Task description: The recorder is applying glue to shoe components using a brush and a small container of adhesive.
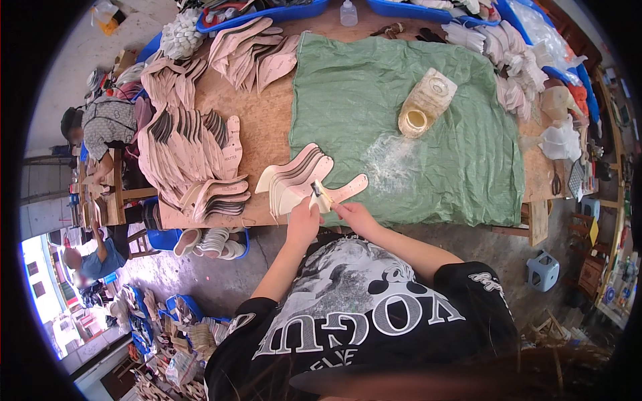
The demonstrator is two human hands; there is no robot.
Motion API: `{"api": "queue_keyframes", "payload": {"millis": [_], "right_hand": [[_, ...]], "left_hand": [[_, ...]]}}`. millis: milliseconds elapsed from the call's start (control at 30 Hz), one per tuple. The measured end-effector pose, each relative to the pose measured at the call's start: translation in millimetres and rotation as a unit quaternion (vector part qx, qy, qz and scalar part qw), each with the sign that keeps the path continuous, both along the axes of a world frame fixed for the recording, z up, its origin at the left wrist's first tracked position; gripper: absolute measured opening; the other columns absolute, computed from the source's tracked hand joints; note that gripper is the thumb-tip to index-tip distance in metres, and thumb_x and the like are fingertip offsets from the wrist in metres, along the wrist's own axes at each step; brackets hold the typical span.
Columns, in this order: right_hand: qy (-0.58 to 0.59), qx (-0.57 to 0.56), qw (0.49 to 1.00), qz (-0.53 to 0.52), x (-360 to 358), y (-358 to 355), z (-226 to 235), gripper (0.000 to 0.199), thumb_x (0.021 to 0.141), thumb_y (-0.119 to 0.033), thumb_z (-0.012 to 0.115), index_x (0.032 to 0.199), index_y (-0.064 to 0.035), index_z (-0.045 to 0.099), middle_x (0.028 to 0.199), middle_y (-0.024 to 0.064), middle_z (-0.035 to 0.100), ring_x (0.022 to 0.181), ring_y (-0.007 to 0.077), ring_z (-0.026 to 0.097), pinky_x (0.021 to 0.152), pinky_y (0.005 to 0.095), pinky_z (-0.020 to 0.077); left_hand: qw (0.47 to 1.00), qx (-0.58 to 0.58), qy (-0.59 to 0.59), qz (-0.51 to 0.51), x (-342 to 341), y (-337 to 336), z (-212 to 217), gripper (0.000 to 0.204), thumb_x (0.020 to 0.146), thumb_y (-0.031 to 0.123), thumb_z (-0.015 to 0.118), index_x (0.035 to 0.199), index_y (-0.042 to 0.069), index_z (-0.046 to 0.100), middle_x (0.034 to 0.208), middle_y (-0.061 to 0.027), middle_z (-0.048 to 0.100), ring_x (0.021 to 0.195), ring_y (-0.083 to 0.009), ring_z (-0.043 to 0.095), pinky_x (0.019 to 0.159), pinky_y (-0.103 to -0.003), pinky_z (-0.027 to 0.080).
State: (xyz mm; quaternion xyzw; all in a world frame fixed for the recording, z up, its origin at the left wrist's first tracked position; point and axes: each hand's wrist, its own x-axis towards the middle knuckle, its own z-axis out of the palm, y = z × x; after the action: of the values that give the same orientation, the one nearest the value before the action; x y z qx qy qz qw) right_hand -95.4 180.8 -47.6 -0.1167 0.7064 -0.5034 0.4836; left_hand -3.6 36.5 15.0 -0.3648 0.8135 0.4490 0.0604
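Observation:
My left hand (304, 219) is closed on a pale piece with a dark patch, probably a shoe insole (322, 200), at the table's near edge. Close beside it, my right hand (354, 216) has its fingers pinched together by a slim yellowish strip; what they grip is too small to make out. Just beyond my hands, a fanned stack of pink insoles (294, 175) lies partly on the green sheet. One pink insole (351, 186) sticks out to the right, above my right hand.
A green plastic sheet (461, 170) covers much of the wooden table (261, 127). On it lies a stained container (431, 100) with a round opening, near whitish smears. More insole piles (177, 150) fill the left side. Blue trays (267, 15) line the back. People work at left.

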Motion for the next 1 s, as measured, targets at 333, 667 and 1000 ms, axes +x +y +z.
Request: {"api": "queue_keyframes", "payload": {"millis": [333,667,1000], "right_hand": [[0.258,-0.023,0.964,-0.065,-59,42,79,0.038,0.089,-0.032,0.06,0.071,0.0011,0.055,0.056,0.0154,0.049,0.049,0.0265,0.045,0.049,0.0375,0.0363],[0.316,-0.101,0.943,0.02,-64,67,174,0.031,0.087,-0.023,0.065,0.068,-0.0008,0.054,0.051,0.0115,0.042,0.043,0.0188,0.038,0.043,0.0321,0.0323],[0.308,-0.083,0.948,0.019,-67,54,180,0.032,0.086,-0.024,0.066,0.067,-0.0017,0.053,0.054,0.0134,0.047,0.043,0.0248,0.043,0.043,0.0347,0.0347]], "left_hand": [[0.963,0.189,0.127,0.143,-8,-3,66,0.028,0.095,0.016,0.045,0.115,-0.001,0.054,0.063,-0.0099,0.062,0.043,-0.0035,0.04,0.04,-0.018,0.032],[0.901,0.212,0.343,0.158,-24,18,155,0.031,0.098,0.016,0.042,0.12,-0.004,0.05,0.071,-0.0107,0.063,0.05,-0.0051,0.046,0.046,-0.018,0.036],[0.894,0.132,0.407,0.131,-31,32,156,0.033,0.099,0.013,0.04,0.124,-0.006,0.047,0.072,-0.01,0.062,0.052,-0.0069,0.046,0.048,-0.02,0.037]]}}
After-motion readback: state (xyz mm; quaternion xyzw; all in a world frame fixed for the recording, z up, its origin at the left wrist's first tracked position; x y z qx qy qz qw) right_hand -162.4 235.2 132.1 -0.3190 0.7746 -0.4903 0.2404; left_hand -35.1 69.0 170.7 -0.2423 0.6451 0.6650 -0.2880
